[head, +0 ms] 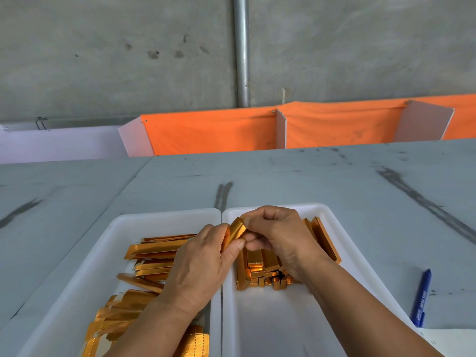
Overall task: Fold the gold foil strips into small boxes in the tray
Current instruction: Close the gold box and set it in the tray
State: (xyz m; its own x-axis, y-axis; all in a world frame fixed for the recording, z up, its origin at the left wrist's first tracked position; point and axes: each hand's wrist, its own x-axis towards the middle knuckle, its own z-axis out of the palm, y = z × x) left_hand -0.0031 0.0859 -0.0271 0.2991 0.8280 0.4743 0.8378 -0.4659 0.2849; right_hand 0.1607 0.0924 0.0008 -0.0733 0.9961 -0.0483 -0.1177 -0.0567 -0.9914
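Note:
Two white trays stand side by side on the grey table. The left tray (108, 243) holds several flat gold foil strips (152, 249). In the right tray (332, 217) lie several folded gold boxes (260, 269), stacked near its middle and leaning at its right wall. Above the seam between the trays, my left hand (203, 264) and my right hand (278, 235) hold one gold foil piece (234, 233) between them. My left thumb and fingers grip its lower end, and my right fingers pinch its upper end. Part of the piece is hidden by my fingers.
A blue pen (422, 297) lies on the table right of the trays, next to a white sheet (453, 341) at the lower right corner. Orange cloth with white dividers (280, 130) runs along the table's far edge below a concrete wall.

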